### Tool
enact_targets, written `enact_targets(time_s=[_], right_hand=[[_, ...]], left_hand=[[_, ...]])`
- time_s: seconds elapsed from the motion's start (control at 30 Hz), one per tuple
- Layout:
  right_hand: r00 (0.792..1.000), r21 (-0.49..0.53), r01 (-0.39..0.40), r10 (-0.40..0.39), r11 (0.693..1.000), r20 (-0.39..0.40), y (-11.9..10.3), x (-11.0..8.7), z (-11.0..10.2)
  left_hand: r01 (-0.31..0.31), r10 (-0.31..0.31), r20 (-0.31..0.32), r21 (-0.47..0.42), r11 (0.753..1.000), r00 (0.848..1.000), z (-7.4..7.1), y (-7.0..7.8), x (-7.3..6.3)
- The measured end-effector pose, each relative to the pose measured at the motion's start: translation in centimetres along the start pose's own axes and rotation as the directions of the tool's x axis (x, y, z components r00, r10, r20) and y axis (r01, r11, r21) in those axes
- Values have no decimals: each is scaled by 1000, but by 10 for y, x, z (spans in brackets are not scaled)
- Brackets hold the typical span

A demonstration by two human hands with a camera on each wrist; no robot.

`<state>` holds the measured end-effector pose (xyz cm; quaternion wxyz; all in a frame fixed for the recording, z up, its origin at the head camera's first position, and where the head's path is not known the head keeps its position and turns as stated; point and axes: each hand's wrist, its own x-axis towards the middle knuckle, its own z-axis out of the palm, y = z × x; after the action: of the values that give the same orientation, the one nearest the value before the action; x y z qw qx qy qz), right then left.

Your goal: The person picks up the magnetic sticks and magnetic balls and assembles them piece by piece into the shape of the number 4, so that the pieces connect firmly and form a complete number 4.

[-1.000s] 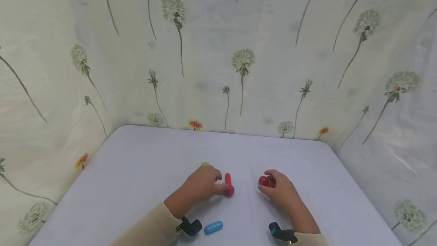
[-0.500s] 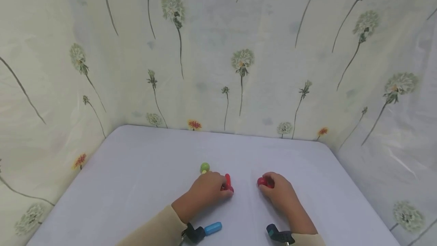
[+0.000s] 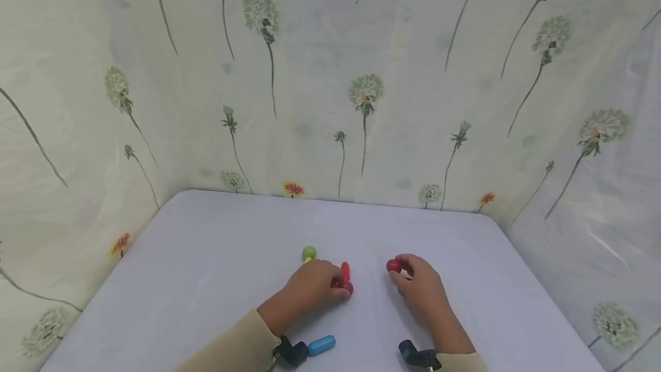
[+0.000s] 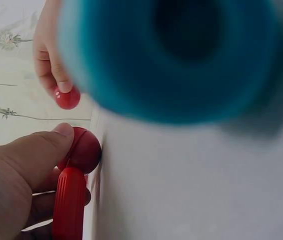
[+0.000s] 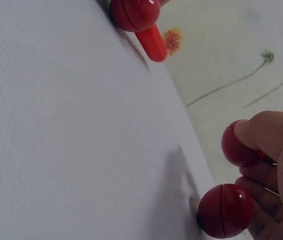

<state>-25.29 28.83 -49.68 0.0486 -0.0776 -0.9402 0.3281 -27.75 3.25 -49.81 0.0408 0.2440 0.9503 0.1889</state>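
My left hand [image 3: 312, 285] grips a glossy red ball [image 4: 85, 152] with a seam, thumb on top. A ribbed red rod [image 4: 69, 207] stands against that ball. To the right, my right hand [image 3: 420, 283] pinches another red ball [image 3: 393, 266] between thumb and fingers. Below it, a seamed red ball [image 5: 225, 211] sits on the white table close by the other fingers; the hand mostly hides it in the head view. Just beyond the left hand lies a green ball [image 3: 308, 253] with a yellow piece, partly covered by the hand.
A blue rod [image 3: 322, 345] lies beside the left wrist camera [image 3: 293, 353] and looms blurred, with a hollow end, in the left wrist view. The white table [image 3: 232, 228] ends at a flowered curtain [image 3: 310, 73] behind and at both sides.
My left hand has moved right and closed round its red ball, uncovering the green one. My right hand has shifted its red ball slightly left and farther away, off the second ball.
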Motion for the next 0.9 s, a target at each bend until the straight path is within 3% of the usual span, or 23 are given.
enact_targets(time_s=[0.3,0.57,0.73,0.9], right_hand=[[996,-8,57,-58,998,-60,-20,-8,8],[990,146,121,-109,982,-86,-48,-9,17],[998,303,52,-41,952,-44,-67,1,27],[996,381,-88,88,920,16,-75,11,40]], left_hand=[[48,-48,27,-30,998,999,2,1,2],[40,-40,21,-10,999,999,0,1,2],[48,-47,13,-18,999,999,-1,0,2],[43,-42,27,-18,999,999,0,0,2]])
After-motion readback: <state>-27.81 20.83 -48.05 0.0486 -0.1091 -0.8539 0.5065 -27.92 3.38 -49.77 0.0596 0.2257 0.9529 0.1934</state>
